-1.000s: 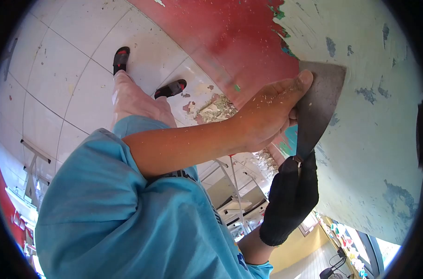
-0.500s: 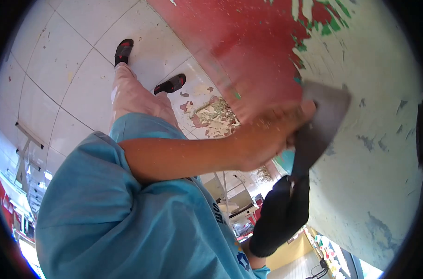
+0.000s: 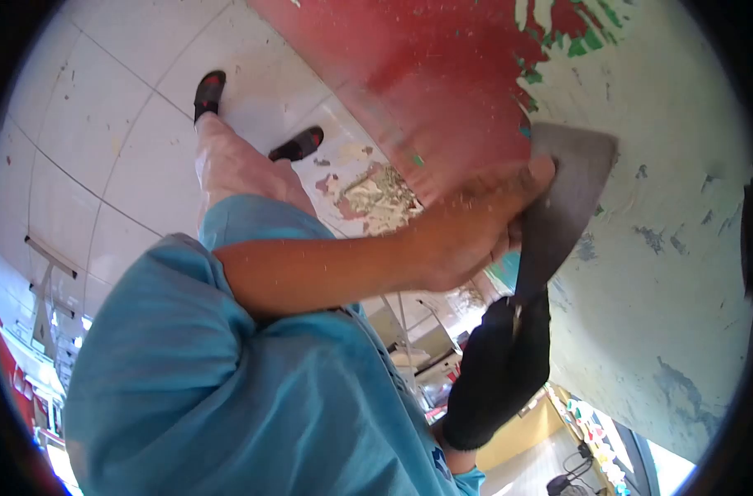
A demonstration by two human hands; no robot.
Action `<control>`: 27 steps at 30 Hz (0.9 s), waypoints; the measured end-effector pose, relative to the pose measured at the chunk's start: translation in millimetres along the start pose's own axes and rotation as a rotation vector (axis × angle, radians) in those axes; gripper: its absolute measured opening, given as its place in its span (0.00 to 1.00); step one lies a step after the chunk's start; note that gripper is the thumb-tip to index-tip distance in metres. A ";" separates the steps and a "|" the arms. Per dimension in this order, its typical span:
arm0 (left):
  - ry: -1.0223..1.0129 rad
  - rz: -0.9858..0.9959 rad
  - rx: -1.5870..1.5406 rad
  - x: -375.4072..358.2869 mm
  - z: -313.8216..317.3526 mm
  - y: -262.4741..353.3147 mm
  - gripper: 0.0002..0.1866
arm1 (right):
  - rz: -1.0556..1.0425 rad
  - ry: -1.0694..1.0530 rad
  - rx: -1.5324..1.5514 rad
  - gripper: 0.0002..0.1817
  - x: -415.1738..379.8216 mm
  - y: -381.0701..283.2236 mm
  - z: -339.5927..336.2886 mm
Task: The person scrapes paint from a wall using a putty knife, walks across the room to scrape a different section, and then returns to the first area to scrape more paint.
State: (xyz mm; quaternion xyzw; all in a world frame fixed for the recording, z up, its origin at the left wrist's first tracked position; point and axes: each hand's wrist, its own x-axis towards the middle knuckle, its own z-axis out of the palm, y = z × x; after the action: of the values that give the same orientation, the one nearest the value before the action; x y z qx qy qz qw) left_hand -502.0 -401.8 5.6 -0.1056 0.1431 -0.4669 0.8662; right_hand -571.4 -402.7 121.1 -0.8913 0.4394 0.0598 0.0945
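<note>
A scraper (image 3: pixel 571 194) with a wide grey metal blade lies against the pale, partly stripped wall (image 3: pixel 616 322). My bare left hand (image 3: pixel 484 227) reaches across in front of my blue shirt, its fingers closed on the blade near its edge. One fingertip presses the blade's face, while the other fingers are curled and partly hidden. In a black glove, my right hand (image 3: pixel 500 364) is wrapped around the narrow end of the scraper, hiding the handle. Beyond the blade, red paint (image 3: pixel 442 83) meets the pale surface in a ragged edge with green traces.
Paint flakes (image 3: pixel 380 198) are heaped on the tiled floor (image 3: pixel 128 149) along the foot of the wall. My feet in dark sandals (image 3: pixel 298 145) stand beside them. Metal-legged furniture (image 3: pixel 50 256) is at far left, with cables (image 3: pixel 571 471) at the bottom right.
The view has shifted slightly, so floor, wall and hands all sit a little higher. The scraper appears slightly further up and left, and both hands keep their hold on it.
</note>
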 end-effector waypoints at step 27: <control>0.357 -0.084 0.697 -80.5 -162.4 146.5 0.19 | 0.096 -0.761 0.725 0.16 3.5 33.1 84.2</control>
State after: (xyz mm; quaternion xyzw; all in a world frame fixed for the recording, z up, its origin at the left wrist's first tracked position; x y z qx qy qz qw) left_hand -486.3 -262.9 -180.9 0.2719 0.1199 -0.5335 0.7919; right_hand -597.6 -406.6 34.5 -0.6954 0.4069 0.2278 0.5467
